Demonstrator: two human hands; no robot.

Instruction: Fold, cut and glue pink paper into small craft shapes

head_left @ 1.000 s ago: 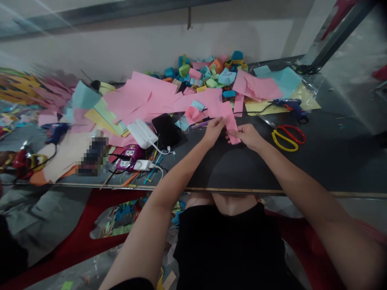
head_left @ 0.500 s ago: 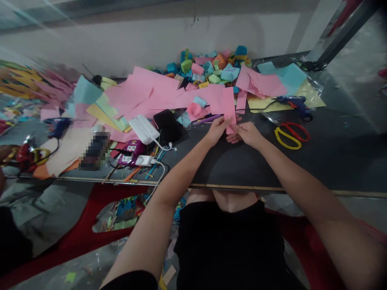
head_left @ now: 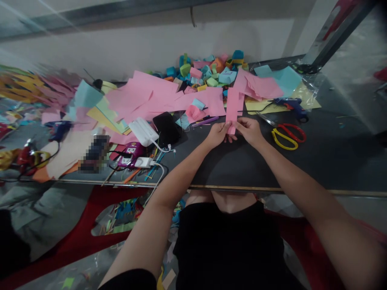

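A strip of pink paper (head_left: 232, 105) stands upright between my hands above the dark table. My left hand (head_left: 218, 134) pinches its lower left edge, thumb in front. At the lower right edge my right hand (head_left: 249, 129) grips the same strip with thumb and fingers. Some fingertips are hidden behind the paper. Just beyond lie a curled pink piece (head_left: 193, 113), a small light-blue piece (head_left: 198, 104) and a purple pen-like stick (head_left: 207, 121). Scissors with one red and one yellow handle (head_left: 284, 139) rest to the right of my right hand.
A blue glue gun (head_left: 294, 108) lies right, its cord running left. Pink sheets (head_left: 145, 94) cover the back left, with a heap of folded coloured paper pieces (head_left: 211, 72) by the wall. A white power bank (head_left: 143, 131), black phone-like object (head_left: 167, 127) and purple power strip (head_left: 130, 155) lie left.
Both hands still hold the pink strip. The fingers that stretched out below it have drawn in, and the right hand has closed around its edge. The view has shifted slightly.
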